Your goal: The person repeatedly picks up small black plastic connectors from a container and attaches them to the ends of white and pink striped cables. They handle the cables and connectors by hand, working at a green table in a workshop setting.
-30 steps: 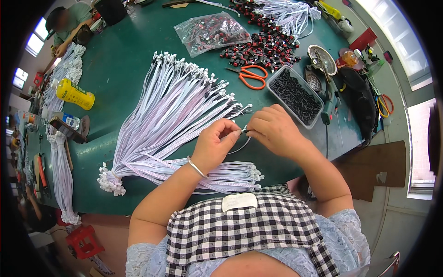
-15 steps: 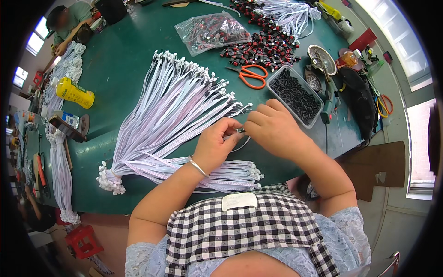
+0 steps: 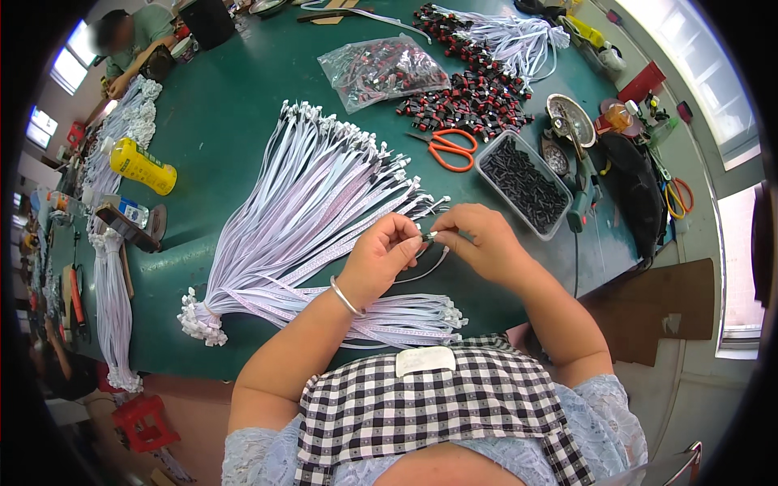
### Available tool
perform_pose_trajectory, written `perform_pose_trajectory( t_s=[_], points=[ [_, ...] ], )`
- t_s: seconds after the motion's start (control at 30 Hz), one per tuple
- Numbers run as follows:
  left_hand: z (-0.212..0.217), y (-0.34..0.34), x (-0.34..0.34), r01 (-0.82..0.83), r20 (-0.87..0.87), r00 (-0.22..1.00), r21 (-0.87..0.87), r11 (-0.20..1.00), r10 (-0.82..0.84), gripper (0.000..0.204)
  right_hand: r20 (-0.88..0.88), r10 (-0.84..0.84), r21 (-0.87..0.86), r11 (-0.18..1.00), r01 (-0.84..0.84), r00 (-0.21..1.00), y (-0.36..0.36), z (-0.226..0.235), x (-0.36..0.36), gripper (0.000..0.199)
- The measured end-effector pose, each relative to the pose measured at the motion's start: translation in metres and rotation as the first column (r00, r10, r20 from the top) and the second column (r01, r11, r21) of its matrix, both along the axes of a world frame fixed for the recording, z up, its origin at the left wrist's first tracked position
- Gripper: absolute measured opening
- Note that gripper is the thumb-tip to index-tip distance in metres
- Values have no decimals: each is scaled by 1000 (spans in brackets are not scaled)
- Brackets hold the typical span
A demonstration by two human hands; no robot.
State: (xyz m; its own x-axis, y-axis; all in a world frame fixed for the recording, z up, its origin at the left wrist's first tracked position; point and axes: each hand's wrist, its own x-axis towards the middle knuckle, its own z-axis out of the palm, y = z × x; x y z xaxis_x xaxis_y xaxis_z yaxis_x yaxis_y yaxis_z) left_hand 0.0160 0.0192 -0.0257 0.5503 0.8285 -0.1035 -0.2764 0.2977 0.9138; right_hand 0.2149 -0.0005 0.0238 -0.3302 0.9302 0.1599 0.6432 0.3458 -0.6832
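My left hand (image 3: 384,253) and my right hand (image 3: 484,241) meet over the table, fingertips close together. Thumb and forefinger of the left pinch a small dark piece on a thin cable's end (image 3: 428,236). The right hand's fingertips close on the same cable end from the other side; the finest details are too small to make out. A loop of the thin cable (image 3: 433,267) curves below the hands. Left of them a big bundle of white flat cables (image 3: 284,211) fans out, tied at its lower left, with white connectors. A smaller fan of cables (image 3: 405,316) lies under my left forearm.
A clear tub of black tubes (image 3: 525,185) stands beyond my right hand, near orange-handled scissors (image 3: 452,150). Behind are a heap of black-and-red parts (image 3: 470,101) and a plastic bag (image 3: 382,71). A yellow bottle (image 3: 142,166) lies left. Another person (image 3: 134,44) sits far left.
My right hand has lowered slightly and its fingers have shifted, with the cable end now showing between both hands. The whole view has moved a little.
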Motion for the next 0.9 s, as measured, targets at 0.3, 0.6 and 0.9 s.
perform_pose_trajectory(
  t_s=[0.3,0.6,0.9],
  points=[
    [16,-3,12,-7,-347,911,528,849,223,20,15,-35,82,996,33,999,-3,-5,9,10],
    [16,7,11,214,-494,714,829,517,497,12,131,-111,113,989,96,985,4,-18,11,9],
    [16,8,13,382,-548,618,836,394,563,17,634,-367,394,911,124,681,13,20,83,10]
  ],
)
